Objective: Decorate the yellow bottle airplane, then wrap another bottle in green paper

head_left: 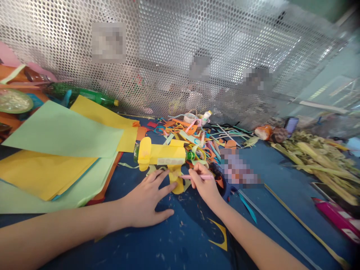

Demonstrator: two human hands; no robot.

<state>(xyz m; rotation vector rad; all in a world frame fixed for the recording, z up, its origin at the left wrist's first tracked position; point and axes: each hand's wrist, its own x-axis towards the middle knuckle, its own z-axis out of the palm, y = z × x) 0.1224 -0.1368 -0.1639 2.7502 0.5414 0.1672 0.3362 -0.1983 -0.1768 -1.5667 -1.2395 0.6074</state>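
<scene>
A green bottle wrapped in yellow paper (165, 153) lies on its side on the blue table, its green neck (191, 155) pointing right. A yellow paper piece (177, 184) with a rounded end extends from the wrapped bottle toward me. My left hand (150, 198) lies flat with fingers spread, fingertips touching that yellow piece. In my right hand (203, 184) is a pink pen (198, 177), gripped between thumb and fingers. The pen's tip points left at the yellow piece; whether it touches the paper I cannot tell.
Sheets of green and yellow paper (64, 131) are stacked at the left, with a green bottle (95, 96) behind. Colourful paper scraps (180, 127) and a glue bottle (206, 117) lie before a perforated metal screen (168, 48). Dry husks (317, 153) and a magenta box (337, 219) sit at right.
</scene>
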